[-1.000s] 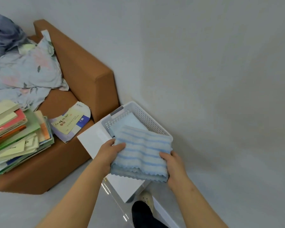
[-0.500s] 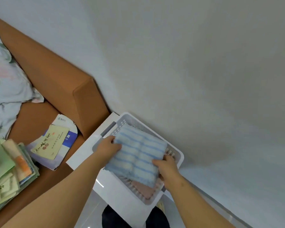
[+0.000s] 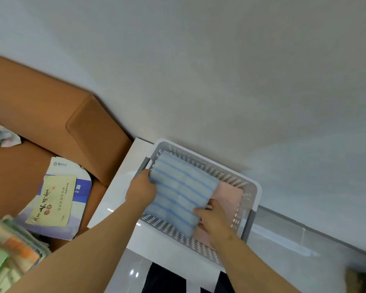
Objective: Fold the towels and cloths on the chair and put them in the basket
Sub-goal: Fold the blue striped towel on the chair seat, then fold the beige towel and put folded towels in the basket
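White table (image 3: 118, 199): striped towel (image 3: 182, 193) in basket (image 3: 199, 162), stripes slanting down-right.

yellow leaflet (image 3: 53, 199) atop blue-white envelope (image 3: 81, 190); blurred book stack (image 3: 11, 256) just beside, lower left.

Domestic room, likely a living area. Brown upholstered chair (image 3: 51, 115) at left against a plain white wall (image 3: 220, 60). Loose papers (image 3: 57, 197) piled on its seat. Perforated plastic basket (image 3: 209, 168) at centre. Glossy floor (image 3: 283, 261) lower right.
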`<state>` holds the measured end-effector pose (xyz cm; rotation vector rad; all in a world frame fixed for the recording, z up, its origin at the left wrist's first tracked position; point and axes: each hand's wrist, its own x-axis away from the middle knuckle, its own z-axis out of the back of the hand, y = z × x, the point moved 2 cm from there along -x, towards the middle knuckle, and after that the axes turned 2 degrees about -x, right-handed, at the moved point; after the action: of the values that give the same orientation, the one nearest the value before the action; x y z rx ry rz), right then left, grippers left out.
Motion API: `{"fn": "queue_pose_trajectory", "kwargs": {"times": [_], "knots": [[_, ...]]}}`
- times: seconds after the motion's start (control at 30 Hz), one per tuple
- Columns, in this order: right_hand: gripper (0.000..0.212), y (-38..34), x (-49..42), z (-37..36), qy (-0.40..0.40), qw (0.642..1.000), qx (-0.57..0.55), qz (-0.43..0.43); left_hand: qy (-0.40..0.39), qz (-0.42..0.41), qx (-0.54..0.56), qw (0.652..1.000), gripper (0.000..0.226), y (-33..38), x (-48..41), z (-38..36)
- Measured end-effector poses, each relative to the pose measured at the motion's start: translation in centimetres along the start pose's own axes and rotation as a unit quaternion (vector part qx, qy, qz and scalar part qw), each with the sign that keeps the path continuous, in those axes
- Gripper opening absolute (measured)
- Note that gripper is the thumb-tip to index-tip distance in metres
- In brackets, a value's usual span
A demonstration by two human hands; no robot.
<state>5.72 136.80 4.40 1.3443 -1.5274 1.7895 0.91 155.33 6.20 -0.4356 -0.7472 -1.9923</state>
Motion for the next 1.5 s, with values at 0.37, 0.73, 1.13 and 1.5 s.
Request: {"fn": "queue_pose_trajectory", "kwargs": {"times": [0.37,0.73,1.13,1.5], "knots": [[0.032,-1.8,-1.3,-0.2,0.015,0.995,-0.089,0.035,0.014,0.010,-0.157,0.988,0.036,0.5,0.2,-0.1],[0.024,0.8,-1.2,-0.3,0.012,0.999,0.015,-0.038,0.075,-0.143,-0.114,0.980,0.053,0.7,4.3,-4.6],[0.075,-2.6,-1.4,-2.5,0.087,0.689,0.627,0.354,0.026,-0.266,-0.289,0.919,0.100,1.3,-1.5,-3.4],[0.097,0.0,-6.4,-2.0,0.006,0.735,0.651,0.188,-0.129,-0.221,-0.357,0.898,0.112,-0.4,-4.2,-5.0]]}}
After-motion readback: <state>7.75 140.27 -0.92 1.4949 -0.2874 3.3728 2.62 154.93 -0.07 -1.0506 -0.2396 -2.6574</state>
